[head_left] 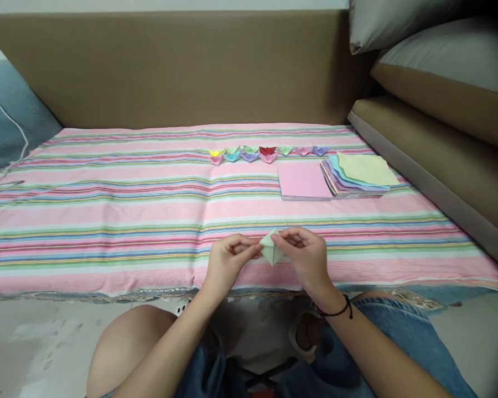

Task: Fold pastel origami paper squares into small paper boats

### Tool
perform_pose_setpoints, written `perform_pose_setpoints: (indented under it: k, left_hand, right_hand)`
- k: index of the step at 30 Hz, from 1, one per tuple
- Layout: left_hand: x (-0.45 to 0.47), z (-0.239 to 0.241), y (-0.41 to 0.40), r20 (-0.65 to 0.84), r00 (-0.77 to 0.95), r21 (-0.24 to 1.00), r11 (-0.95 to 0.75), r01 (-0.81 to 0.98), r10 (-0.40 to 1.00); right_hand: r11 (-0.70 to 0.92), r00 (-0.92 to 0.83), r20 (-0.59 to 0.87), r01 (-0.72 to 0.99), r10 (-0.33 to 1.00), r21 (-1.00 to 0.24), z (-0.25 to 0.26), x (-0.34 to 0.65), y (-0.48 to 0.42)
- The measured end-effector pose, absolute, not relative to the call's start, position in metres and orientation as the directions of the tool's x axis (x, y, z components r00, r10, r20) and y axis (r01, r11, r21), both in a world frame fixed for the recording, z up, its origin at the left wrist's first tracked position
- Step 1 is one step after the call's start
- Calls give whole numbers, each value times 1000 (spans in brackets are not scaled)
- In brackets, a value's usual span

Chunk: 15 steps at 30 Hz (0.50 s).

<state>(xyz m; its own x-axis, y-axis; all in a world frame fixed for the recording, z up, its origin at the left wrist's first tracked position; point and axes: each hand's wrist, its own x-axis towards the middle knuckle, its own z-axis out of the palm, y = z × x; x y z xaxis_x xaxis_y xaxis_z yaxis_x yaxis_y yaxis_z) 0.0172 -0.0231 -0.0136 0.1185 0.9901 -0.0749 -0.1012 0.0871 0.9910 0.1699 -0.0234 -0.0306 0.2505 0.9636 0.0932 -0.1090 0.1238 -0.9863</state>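
A pale green piece of folded paper (273,253), shaped like a small diamond with a crease down its middle, is held up between both hands near the front edge of the striped cloth. My left hand (233,257) pinches its left corner between thumb and fingers. On the other side, my right hand (305,253) grips the upper right part, its thumb lying on the near face. Both hands are closed on the paper, and the fingertips behind it are hidden.
Several small folded paper boats (250,156) stand in two rows farther back. To their right lie a pink paper stack (305,181) and a fanned stack of coloured sheets (367,168). Cushions (440,116) line the right side. A white cable (19,130) runs along the far left.
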Motion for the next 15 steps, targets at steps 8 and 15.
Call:
perform_pose_setpoints:
  k: [8,15]
  left_hand:
    - [18,-12,-24,-99,115,986,113,-120,988]
    - [17,-14,-23,-121,127,982,137,-130,984]
  right_hand:
    - [120,245,83,-143,966,-982,-30,170,-25]
    - [127,244,89,-145,966,-981,-31,171,-25]
